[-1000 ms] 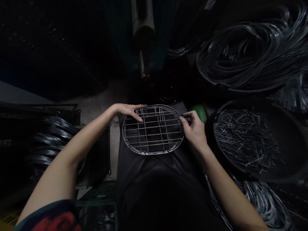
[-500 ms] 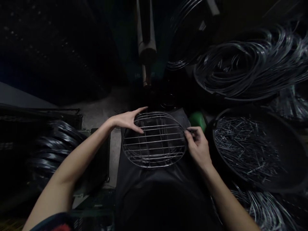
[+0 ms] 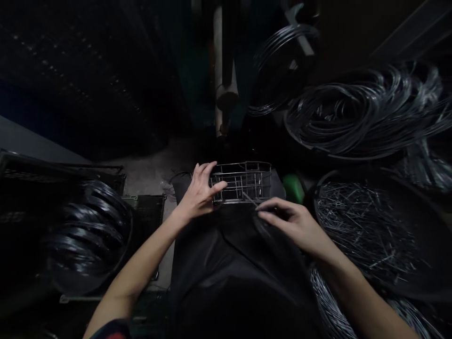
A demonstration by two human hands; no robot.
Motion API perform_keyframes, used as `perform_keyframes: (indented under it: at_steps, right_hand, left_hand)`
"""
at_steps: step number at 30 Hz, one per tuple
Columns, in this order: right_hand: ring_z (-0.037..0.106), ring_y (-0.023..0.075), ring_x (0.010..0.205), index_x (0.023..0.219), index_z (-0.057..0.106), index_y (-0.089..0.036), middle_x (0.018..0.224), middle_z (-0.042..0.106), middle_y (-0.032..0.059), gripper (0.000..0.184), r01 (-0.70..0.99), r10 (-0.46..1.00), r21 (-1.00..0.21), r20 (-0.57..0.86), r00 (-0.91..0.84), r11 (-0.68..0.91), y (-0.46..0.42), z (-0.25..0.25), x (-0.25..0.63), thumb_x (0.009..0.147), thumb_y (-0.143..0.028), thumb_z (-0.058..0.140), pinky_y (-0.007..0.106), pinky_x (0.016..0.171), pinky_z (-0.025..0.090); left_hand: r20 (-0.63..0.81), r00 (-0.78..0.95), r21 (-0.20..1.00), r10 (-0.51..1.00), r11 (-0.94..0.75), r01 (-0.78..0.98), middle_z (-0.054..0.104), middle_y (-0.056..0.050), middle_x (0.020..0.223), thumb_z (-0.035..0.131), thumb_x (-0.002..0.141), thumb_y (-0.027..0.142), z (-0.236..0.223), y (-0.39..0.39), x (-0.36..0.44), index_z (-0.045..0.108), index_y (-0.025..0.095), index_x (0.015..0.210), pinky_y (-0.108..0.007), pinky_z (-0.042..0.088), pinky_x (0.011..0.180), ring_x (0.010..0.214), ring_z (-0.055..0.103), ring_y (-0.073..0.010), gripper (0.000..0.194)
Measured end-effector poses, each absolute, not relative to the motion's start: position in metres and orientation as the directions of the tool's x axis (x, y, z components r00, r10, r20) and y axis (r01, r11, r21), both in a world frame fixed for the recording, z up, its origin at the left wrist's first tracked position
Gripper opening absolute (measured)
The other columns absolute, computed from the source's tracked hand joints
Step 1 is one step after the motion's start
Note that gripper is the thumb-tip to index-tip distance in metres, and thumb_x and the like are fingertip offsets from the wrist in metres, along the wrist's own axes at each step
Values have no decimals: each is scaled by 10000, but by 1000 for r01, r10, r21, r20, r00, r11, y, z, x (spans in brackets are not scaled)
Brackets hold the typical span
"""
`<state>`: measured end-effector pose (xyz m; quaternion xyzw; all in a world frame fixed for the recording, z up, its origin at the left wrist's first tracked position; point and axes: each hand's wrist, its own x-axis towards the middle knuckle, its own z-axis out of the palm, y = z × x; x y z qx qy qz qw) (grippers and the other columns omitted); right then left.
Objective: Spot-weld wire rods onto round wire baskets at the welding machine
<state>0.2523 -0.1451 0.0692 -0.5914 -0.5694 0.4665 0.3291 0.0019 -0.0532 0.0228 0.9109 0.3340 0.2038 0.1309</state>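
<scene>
A round wire rack [image 3: 240, 182] stands tipped up, its side wires facing me, above the dark cloth on my lap. My left hand [image 3: 202, 192] grips its left end, with fingers over the upper edge and thumb across the front. In my right hand [image 3: 287, 219], thumb and forefinger pinch a short piece of wire [image 3: 250, 199], which points up and left at the rack's lower front. Motion blurs the right fingertips a little. Whether the wire touches the rack I cannot tell.
On the right is a dark basin [image 3: 429, 240] with many short wire pieces [image 3: 367, 226]. Behind it lie large wire coils [image 3: 353, 113]. Shiny wire coils [image 3: 95, 226] fill a container at left. A pale machine bar [image 3: 226, 89] stands ahead, a green object [image 3: 293, 188] beside the rack.
The rack has turned from lying face-up to standing on its side. My right hand has left its right rim, moved down and left, and now shows a short wire. My left hand has shifted its hold.
</scene>
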Motion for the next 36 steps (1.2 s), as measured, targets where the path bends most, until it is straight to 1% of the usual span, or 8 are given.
perform_keyframes:
  at_steps: [3,6,8,11,15,22,29,36]
  right_hand:
    - [656,206,750,828,728,-237,808,712,11,210,449,950,-882,-249,-191,-141,-126,63,242,814,-423,633,313,688,521]
    - [681,217,787,914,737,-238,900,730,23,223,610,979,-791,-73,-189,58,-114,47,232,842,-415,621,325,737,525]
    - [688,238,844,1069,705,-207,1035,714,64,323,729,967,-645,69,-245,231,-113,37,225,858,-431,610,326,724,532]
    - [697,218,786,1262,593,-164,1162,662,95,430,848,917,-349,148,-371,399,-115,24,218,900,-394,568,284,597,516]
    - [674,142,647,1221,619,-178,1111,686,47,314,853,847,-121,254,-468,507,-114,12,217,938,-262,512,242,565,479]
    - [642,104,588,1143,663,-191,1090,698,20,254,769,725,-103,432,-537,631,-105,-1,225,936,-229,521,239,569,472]
    - [654,108,657,1148,657,-144,1112,689,48,263,701,645,-86,484,-592,708,-97,9,229,933,-150,507,237,564,457]
    - [658,116,648,1185,647,-221,1102,694,31,289,708,630,-25,480,-610,705,-59,19,230,929,-198,516,238,571,470]
  left_hand:
    - [247,723,341,646,-756,559,96,-86,1536,740,672,258,13,-54,3,525,283,1185,-657,127,1109,1358,188,-397,557]
    - [211,717,325,665,-739,590,68,-126,1539,761,658,266,12,-55,5,496,255,1244,-680,109,1099,1363,170,-420,643]
    - [197,686,323,700,-707,629,25,-148,1542,767,665,285,13,-56,6,453,249,1304,-704,105,1080,1373,135,-438,713]
    - [189,635,343,749,-656,672,-64,-141,1545,760,692,338,11,-56,8,422,274,1348,-724,141,1050,1386,68,-466,740]
    - [203,610,367,766,-637,678,-55,-126,1547,737,726,355,6,-54,6,409,300,1373,-699,169,1060,1394,77,-453,728]
    - [259,615,384,744,-664,641,54,-115,1528,731,730,391,-2,-50,1,431,318,1370,-685,168,1072,1381,142,-423,711]
    - [333,616,347,714,-700,623,113,-140,1487,724,729,360,9,-45,-4,460,293,1354,-640,260,1045,1331,210,-419,682]
    - [413,577,278,704,-701,657,181,-187,1425,742,680,346,17,-14,-2,451,212,1361,-623,275,1039,1299,247,-415,753]
